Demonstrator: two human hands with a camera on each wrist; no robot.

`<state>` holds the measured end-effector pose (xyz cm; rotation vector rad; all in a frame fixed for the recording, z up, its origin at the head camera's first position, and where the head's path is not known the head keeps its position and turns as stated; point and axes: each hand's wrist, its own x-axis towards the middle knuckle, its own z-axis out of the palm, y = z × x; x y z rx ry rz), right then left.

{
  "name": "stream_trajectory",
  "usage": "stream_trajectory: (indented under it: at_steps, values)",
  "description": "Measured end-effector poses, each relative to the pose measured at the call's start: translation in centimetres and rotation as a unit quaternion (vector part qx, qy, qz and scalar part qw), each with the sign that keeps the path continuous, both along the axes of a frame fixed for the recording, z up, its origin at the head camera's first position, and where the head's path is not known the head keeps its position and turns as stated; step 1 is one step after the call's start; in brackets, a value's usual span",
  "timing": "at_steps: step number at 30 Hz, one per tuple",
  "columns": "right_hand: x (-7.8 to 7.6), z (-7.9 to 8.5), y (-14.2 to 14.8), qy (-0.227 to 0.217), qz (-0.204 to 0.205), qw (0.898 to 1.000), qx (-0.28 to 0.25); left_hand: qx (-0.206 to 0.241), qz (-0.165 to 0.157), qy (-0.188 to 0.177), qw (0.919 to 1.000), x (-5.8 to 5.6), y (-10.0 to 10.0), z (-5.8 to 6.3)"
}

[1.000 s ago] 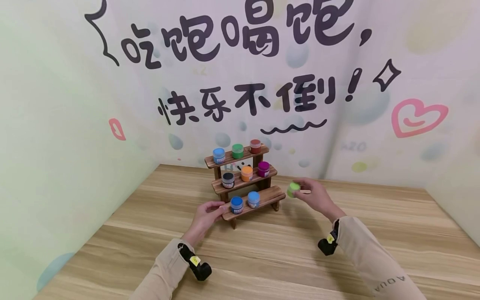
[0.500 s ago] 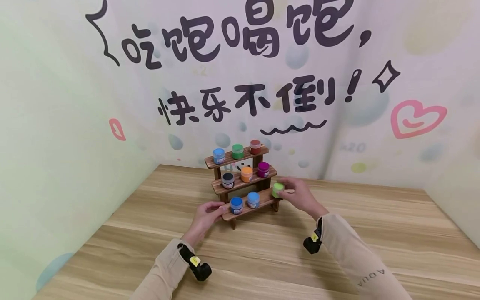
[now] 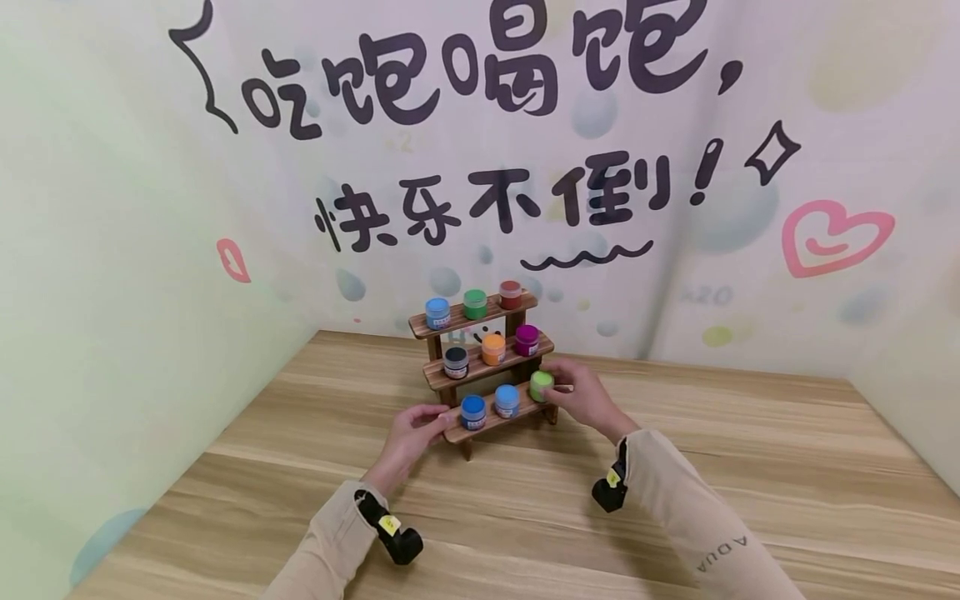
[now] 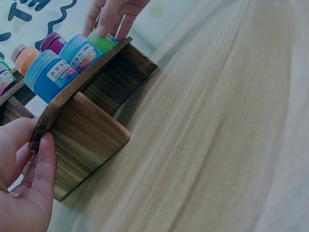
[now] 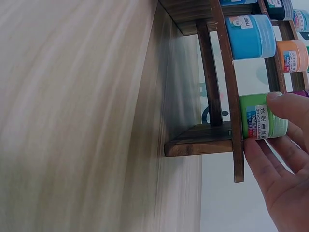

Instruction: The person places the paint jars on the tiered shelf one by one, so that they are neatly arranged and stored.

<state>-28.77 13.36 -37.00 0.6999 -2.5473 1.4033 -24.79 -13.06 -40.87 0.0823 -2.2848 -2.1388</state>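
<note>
A three-tier wooden display stand [image 3: 491, 421] carries small paint jars. My right hand [image 3: 588, 396] holds a light green paint jar [image 3: 542, 385] at the right end of the lowest shelf. In the right wrist view the base of this green jar [image 5: 255, 116] meets the shelf, thumb and fingers around it. My left hand [image 3: 408, 437] pinches the left end of that shelf between thumb and fingers, as the left wrist view shows. Between the hands, a dark blue jar [image 3: 473, 412] and a light blue jar [image 3: 507, 401] stand upright on the same shelf.
The middle shelf bears black [image 3: 456, 362], orange [image 3: 493, 349] and purple [image 3: 527, 340] jars. On the top one are blue [image 3: 438, 313], green [image 3: 476, 304] and red [image 3: 511, 294] jars. Behind the wood-grain table [image 3: 712, 467] hangs a printed cloth backdrop [image 3: 480, 150].
My right hand has moved left with the light green jar, from beside the stand onto the right part of the lowest shelf. The left hand keeps its place on the shelf end.
</note>
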Motion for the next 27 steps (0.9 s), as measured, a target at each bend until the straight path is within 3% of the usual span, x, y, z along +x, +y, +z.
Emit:
stream_trajectory:
  at_steps: [17, 27]
  values:
    - [0.02, -0.23, -0.23, -0.019, -0.021, 1.000, -0.002, 0.023, 0.002, 0.005, 0.9997, 0.00, 0.08, -0.12]
    - [0.56, -0.03, 0.50, 0.003, -0.004, 1.000, -0.002, 0.021, -0.004, 0.002, 0.9998, 0.00, 0.00, -0.15]
